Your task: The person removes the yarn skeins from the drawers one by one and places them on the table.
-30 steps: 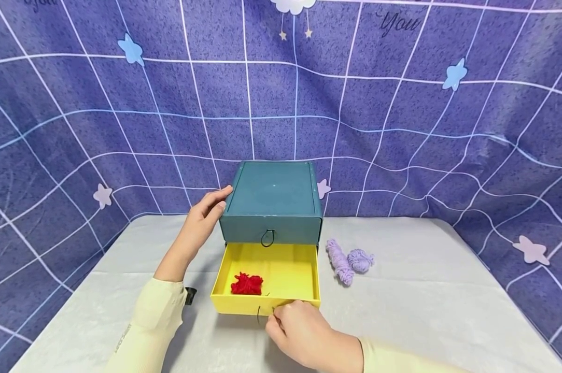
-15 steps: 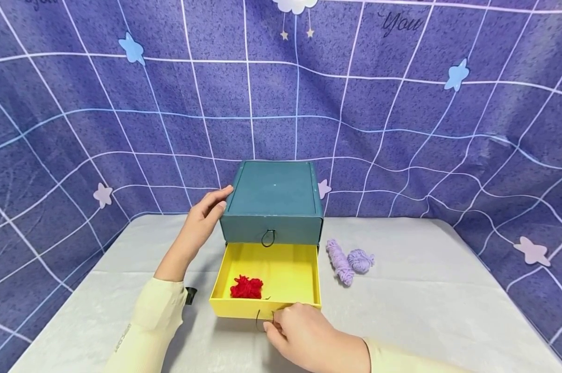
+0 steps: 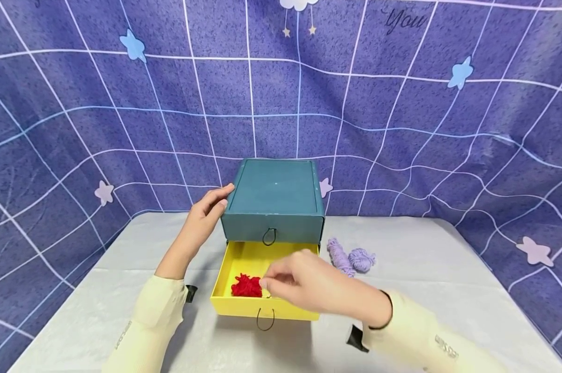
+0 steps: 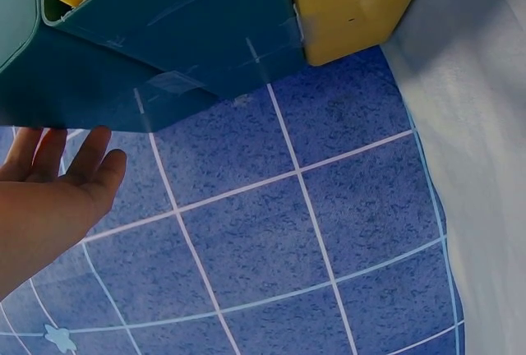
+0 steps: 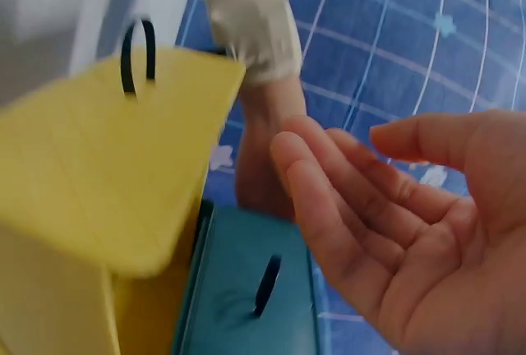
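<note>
A teal drawer box [image 3: 275, 185] stands on the table with its lower yellow drawer [image 3: 236, 306] pulled out. Inside that drawer, at the front left, lies a bundle of red yarn [image 3: 246, 286]. My left hand [image 3: 205, 212] rests against the box's left side; the left wrist view shows its fingers [image 4: 86, 158] at the teal wall. Over the drawer hovers my right hand [image 3: 306, 280], its fingertips beside the red yarn. In the right wrist view its fingers [image 5: 316, 207] are loosely bent, with nothing between them and the thumb. It hides the drawer's right part.
A black loop handle [image 3: 258, 317] hangs on the yellow drawer's front, and another loop [image 3: 275, 237] on the closed upper drawer. Two bundles of lilac yarn, one long [image 3: 339, 255] and one round [image 3: 362, 260], lie right of the box. A purple grid cloth [image 3: 402, 129] hangs behind.
The yellow drawer came out slightly toward me. My right hand then let go of its loop handle and moved up and forward over the drawer. My left hand stayed on the box.
</note>
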Tool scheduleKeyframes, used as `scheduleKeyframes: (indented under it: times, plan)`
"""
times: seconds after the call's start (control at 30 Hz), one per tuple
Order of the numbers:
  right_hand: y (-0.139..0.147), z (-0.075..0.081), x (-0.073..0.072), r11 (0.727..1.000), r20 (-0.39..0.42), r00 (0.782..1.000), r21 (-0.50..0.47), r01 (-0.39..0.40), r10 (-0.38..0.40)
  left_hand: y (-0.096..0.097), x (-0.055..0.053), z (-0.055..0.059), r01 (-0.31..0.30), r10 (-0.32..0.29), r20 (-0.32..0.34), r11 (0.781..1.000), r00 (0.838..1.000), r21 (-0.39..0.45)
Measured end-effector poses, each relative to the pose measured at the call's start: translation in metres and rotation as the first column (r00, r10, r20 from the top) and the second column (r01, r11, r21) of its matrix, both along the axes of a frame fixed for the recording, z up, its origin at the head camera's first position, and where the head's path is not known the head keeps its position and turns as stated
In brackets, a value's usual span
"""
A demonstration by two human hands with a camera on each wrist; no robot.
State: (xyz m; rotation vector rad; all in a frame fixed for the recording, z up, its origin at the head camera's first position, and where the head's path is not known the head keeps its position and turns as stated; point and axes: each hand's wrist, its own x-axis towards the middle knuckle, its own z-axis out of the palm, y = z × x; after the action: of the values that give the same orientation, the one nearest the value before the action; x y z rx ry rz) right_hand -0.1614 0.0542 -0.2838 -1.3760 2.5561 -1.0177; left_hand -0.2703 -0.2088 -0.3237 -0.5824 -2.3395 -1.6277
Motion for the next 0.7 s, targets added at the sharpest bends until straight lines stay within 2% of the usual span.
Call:
scheduleKeyframes:
  times: [0.13, 0.23, 0.33, 0.5, 0.7]
  plan:
    - [-0.007, 0.007, -0.024, 0.995, 0.038, 0.995, 0.02, -0.094, 0.094, 0.0, 0.0, 0.0, -0.003, 0.003, -0.007, 1.0, 1.0, -0.002]
    - [-0.016, 0.007, -0.039, 0.981, 0.106, 0.979, 0.07, -0.181, 0.173, 0.0, 0.0, 0.0, -0.003, 0.003, -0.009, 1.0, 1.0, 0.003]
    - [-0.026, 0.005, -0.05, 0.962, 0.145, 0.966, 0.14, -0.236, 0.216, 0.0, 0.0, 0.0, 0.0, 0.0, -0.005, 1.0, 1.0, 0.006]
    - [-0.04, 0.004, -0.063, 0.923, 0.134, 0.96, 0.272, -0.273, 0.245, 0.0, 0.0, 0.001, -0.002, 0.002, -0.008, 1.0, 1.0, -0.001]
    - [-0.046, 0.011, -0.067, 0.86, 0.122, 0.96, 0.428, -0.279, 0.251, 0.0, -0.001, 0.001, -0.005, 0.005, -0.004, 1.0, 1.0, -0.013]
